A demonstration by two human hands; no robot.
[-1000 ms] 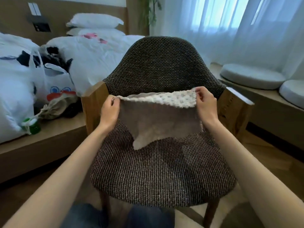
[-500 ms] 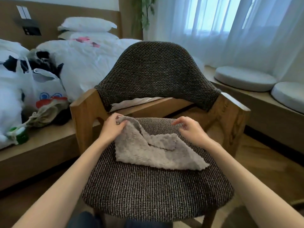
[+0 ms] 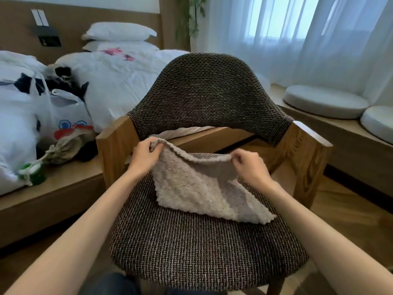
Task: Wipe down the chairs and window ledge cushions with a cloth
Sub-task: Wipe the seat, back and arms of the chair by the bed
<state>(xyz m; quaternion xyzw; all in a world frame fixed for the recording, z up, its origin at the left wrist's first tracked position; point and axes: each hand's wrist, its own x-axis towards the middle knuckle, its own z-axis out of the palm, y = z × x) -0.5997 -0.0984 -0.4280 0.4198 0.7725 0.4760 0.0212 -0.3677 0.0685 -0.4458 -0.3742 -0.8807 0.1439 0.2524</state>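
Note:
A dark woven armchair [image 3: 204,92] with wooden armrests stands right in front of me. A fluffy beige cloth [image 3: 200,188] lies folded over the back part of its seat, its far edge lifted. My left hand [image 3: 144,155] pinches the cloth's far left corner. My right hand [image 3: 247,165] pinches the far right end of that same edge. The near corner of the cloth rests on the seat toward the right. Two round pale cushions [image 3: 323,101] sit on the wooden window ledge [image 3: 340,133] at the right.
A bed [image 3: 119,81] with white bedding and pillows fills the left, with a plastic bag [image 3: 63,111], a drawstring pouch and a small green item on its wooden edge. Sheer curtains [image 3: 297,39] hang behind the ledge. Wooden floor shows at the right.
The cloth came down from being held up onto the seat, where my right hand let go. Now both hands pinch the folded cloth's far edge and lift it a little.

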